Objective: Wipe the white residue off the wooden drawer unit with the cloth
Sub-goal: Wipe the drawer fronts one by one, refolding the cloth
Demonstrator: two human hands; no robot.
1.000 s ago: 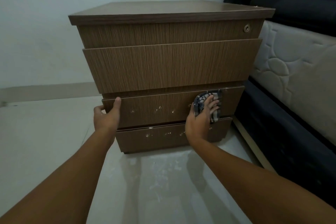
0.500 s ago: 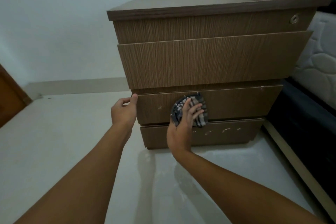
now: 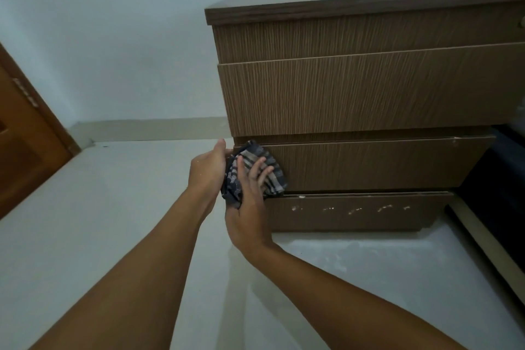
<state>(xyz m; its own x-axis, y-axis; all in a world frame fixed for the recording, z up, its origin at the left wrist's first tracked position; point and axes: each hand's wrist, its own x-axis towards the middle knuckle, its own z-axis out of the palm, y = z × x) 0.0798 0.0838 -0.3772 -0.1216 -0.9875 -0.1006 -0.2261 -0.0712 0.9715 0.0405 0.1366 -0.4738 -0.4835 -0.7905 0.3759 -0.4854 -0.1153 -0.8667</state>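
The wooden drawer unit stands on the floor at the right. My right hand presses a dark checked cloth flat against the left end of the third drawer front. My left hand grips the left edge of that same drawer, touching the cloth. The third drawer front looks free of spots. A row of white residue spots runs across the bottom drawer front, below and to the right of the cloth.
A pale tiled floor lies in front, with faint white dust below the unit. A brown wooden door is at the far left. A dark bed frame stands close on the right. A white wall is behind.
My right hand has swept the cloth leftward along the third drawer front, from its right end to its left end, and the white spots there are gone. My view has shifted left.
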